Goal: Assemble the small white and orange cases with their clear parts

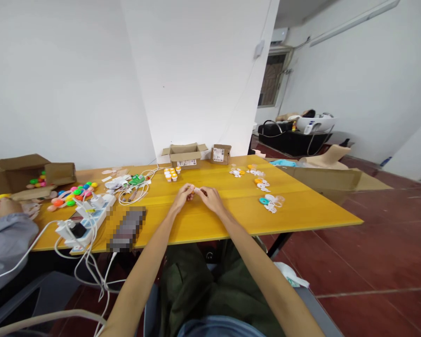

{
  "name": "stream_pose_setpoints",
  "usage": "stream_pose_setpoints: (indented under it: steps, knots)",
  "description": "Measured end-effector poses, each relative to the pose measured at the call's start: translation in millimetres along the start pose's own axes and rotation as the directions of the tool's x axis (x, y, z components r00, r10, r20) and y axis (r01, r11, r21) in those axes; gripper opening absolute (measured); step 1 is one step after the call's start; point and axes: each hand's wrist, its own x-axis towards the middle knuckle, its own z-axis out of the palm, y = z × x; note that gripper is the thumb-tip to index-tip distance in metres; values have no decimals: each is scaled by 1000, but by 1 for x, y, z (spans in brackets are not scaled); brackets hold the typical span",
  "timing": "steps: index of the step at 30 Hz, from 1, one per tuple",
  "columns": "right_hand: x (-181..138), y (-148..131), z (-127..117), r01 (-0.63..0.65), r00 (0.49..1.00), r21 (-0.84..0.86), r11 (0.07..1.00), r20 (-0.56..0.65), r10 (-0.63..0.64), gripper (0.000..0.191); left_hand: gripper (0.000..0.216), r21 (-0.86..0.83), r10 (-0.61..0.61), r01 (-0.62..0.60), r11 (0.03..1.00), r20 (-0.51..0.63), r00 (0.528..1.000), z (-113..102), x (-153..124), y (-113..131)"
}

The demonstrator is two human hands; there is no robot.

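At left, a box [60, 173] is holding coloured balls [41, 179]; left hand [184, 195] and right hand [210, 198] are pinching a pale piece [196, 190], fingers [187, 188] nearly closed.

Our left hand [185, 195] and right hand [211, 198] meet above the yellow worktop [228, 223], pinching a small pale piece [196, 190] between them. Ahead of us, orange-and-white containers [171, 174] cluster before an open cardboard box [185, 157]. Three groups of plastic parts [271, 202] lie to our right; a white power strip [100, 217] sits left, with a co-worker's hand [5, 207] farther out.
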Motion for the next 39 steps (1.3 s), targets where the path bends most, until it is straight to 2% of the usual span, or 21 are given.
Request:
stream_pose_setpoints:
  steps: [5,11,19,24,30,36,39]
  knots:
    - [2,2,0,-116,993,-38,993,29,117,48,40,32,11,-12,999,13,1000,-3,2,-4]
    - [3,3,-1,-203,979,26,979,33,202,62,35,74,18,-19,997,27,999,-4,3,-6]
    - [2,-2,-3,-267,964,-22,963,-19,267,58,37,162,80,-88,983,55,995,-4,4,-10]
    - [2,-4,-2,-228,973,-41,973,-41,227,43,35,225,94,-103,969,50,994,-3,7,-14]
    - [0,-3,0,-178,984,-34,983,-12,178,30,34,205,84,-95,974,65,994,-1,9,-21]
    - [0,-1,2,-128,990,119,985,66,121,28,35,198,52,-63,978,63,997,-2,13,-28]
    - [1,0,3,-100,994,173,980,61,91,24,35,194,71,-79,978,45,996,-1,12,-26]
